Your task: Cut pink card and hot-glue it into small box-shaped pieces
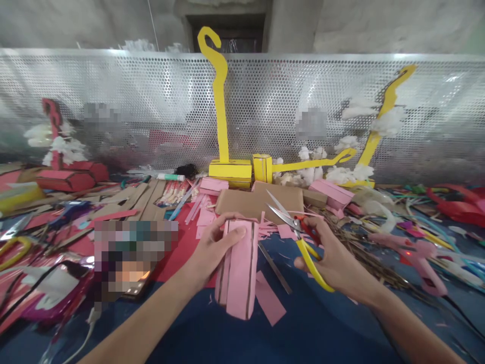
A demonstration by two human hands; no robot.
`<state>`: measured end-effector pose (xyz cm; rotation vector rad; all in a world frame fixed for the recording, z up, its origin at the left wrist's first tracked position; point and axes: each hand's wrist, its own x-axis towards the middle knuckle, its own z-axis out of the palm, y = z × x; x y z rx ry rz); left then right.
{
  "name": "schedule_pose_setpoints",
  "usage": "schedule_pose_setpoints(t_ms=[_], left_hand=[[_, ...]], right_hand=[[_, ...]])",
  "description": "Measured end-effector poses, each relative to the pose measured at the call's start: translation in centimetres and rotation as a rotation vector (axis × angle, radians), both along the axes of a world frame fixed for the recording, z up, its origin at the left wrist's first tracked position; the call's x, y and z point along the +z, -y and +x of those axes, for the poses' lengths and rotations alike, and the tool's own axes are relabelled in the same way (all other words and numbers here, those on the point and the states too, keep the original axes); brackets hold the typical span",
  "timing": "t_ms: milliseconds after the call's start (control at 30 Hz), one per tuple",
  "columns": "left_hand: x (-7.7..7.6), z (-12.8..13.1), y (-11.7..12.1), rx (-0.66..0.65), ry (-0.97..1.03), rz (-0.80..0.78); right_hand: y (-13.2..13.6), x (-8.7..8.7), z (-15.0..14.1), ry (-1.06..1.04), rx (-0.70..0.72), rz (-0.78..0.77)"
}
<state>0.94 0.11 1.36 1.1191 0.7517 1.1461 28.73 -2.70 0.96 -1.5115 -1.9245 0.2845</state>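
Observation:
My left hand (pixel 215 245) is closed around the upper end of a pink paper-covered box (pixel 239 275) with dark lines along its edges, thumb on top. To its right, my right hand (pixel 326 253) grips a pair of scissors (pixel 303 245) with yellow and red handles. The scissor blades are parted and point up and left, apart from the box. A pink paper piece (pixel 271 299) lies just beside the box on the blue table surface (pixel 303 328). Pink offcuts (pixel 267 227) are scattered behind the box, in front of a brown cardboard piece (pixel 261 199).
Yellow paper shapes with hooked stems (pixel 220 116) stand at the back against a perforated metal panel (pixel 280 91). A pink glue gun (pixel 413 255) with a cord lies at right. Twigs (pixel 364 253) lie nearer. Left are cardboard strips (pixel 140 202) and a blue tool (pixel 70 212).

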Motion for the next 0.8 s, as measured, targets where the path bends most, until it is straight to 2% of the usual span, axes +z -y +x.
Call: schedule_pose_setpoints(t_ms=[200,333,633,800], left_hand=[[0.0,-0.5,-0.3,0.044,-0.277,0.332],[0.0,-0.7,-0.4,0.035,-0.392,0.526],[1.0,-0.7,0.2,0.055,-0.534,0.556],[0.9,-1.0,0.3,0.087,-0.599,0.529]], right_hand=[[0.2,0.6,-0.2,0.064,0.098,0.033],[0.2,0.5,-0.3,0.079,0.102,0.073],[0.5,0.7,0.0,0.145,0.069,0.124],[0.6,0.7,-0.1,0.141,0.065,0.132]])
